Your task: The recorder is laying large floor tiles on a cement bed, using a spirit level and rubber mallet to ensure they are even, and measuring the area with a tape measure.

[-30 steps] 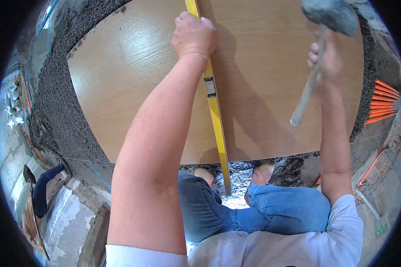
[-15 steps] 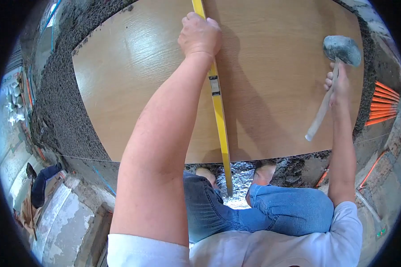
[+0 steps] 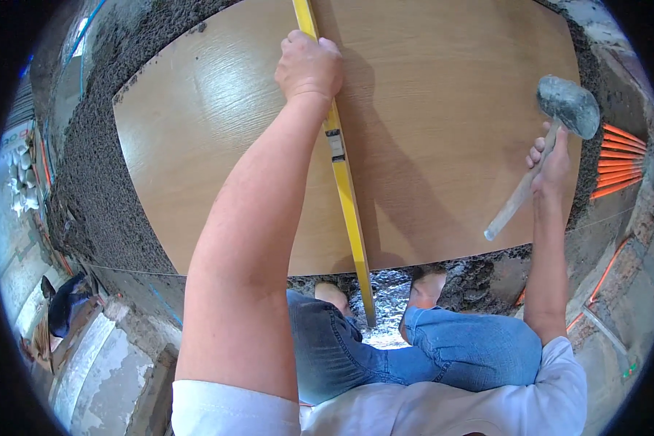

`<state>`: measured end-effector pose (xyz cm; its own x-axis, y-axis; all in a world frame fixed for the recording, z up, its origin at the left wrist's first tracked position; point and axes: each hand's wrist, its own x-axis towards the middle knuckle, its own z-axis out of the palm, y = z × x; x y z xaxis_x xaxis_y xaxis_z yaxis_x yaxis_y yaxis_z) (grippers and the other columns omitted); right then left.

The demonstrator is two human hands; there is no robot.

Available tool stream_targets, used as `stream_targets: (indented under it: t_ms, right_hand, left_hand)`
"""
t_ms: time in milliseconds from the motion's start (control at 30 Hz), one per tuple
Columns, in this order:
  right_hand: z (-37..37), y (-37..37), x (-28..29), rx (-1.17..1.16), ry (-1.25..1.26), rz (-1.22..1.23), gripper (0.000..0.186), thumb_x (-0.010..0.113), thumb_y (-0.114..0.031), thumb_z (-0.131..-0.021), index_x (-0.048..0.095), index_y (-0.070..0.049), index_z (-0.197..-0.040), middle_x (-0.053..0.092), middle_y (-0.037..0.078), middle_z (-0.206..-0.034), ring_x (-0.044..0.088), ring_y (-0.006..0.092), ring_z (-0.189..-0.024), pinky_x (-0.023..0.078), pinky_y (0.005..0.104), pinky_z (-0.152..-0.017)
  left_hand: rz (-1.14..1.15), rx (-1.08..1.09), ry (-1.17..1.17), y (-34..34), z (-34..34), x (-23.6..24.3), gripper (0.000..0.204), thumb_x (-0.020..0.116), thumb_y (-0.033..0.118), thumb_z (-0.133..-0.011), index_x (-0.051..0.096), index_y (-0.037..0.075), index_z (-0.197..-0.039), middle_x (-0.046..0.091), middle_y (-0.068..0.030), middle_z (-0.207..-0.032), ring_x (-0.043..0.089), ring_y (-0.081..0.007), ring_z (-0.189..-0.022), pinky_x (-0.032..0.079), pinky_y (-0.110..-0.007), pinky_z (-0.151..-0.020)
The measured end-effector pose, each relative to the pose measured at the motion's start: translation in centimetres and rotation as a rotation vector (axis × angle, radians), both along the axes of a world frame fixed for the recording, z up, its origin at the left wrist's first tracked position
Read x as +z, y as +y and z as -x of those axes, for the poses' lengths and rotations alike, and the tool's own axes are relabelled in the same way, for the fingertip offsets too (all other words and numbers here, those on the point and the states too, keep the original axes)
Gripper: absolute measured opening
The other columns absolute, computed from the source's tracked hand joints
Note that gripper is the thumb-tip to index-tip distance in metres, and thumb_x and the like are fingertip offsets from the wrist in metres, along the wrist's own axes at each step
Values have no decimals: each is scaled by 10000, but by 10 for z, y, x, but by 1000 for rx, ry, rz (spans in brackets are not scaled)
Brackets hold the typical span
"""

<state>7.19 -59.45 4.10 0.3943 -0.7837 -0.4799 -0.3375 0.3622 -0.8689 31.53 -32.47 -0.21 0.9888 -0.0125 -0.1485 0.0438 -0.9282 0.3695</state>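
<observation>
My left hand (image 3: 309,65) is wrapped round a long yellow spirit level (image 3: 348,192), near its far part. The level lies lengthwise across a large wood-patterned floor tile (image 3: 443,94), and its near end sticks out past the tile's front edge between my feet. In my right hand (image 3: 552,163) is a rubber mallet (image 3: 568,106), gripped by its pale handle close to the dark grey head. The mallet is over the right side of the tile; whether its head touches the surface I cannot tell.
Dark wet mortar (image 3: 98,174) surrounds the tile. A thin string (image 3: 134,272) runs along the tile's front edge. Several orange pipes (image 3: 619,161) stick out at the right. A person's dark-clothed leg (image 3: 67,305) shows at the far left, near a concrete ledge (image 3: 116,363).
The mallet's head has tilted to the right and sits slightly lower in the picture. My left hand stays on the level; the whole view has shifted a little.
</observation>
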Motion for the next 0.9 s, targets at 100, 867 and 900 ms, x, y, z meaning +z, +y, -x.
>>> stream_targets:
  t_ms: [100,867,900]
  right_hand:
    - [3,9,-15,71,161,-82,418,426,-454,-953,483,-62,-1087,411,-30,-644,391,71,-482,322,230,-417]
    - [-39,74,-19,422,140,-81,452,469,-475,-933,542,-57,-1088,439,-30,-640,410,50,-479,325,217,-412]
    - [-39,74,-22,435,154,-94,442,474,-477,-930,548,-70,-1088,436,-37,-640,407,49,-477,323,216,-410]
  left_hand:
    - [-12,-29,29,5,-1,0,353,480,315,-871,525,-7,-1008,590,-189,-1041,625,-363,-933,491,-454,-819]
    - [77,10,-23,11,4,-2,402,429,345,-885,584,3,-1028,613,-201,-1049,614,-369,-964,474,-449,-847]
    - [101,49,-18,18,4,-2,427,429,375,-896,611,9,-1017,627,-209,-1030,605,-382,-975,465,-456,-857]
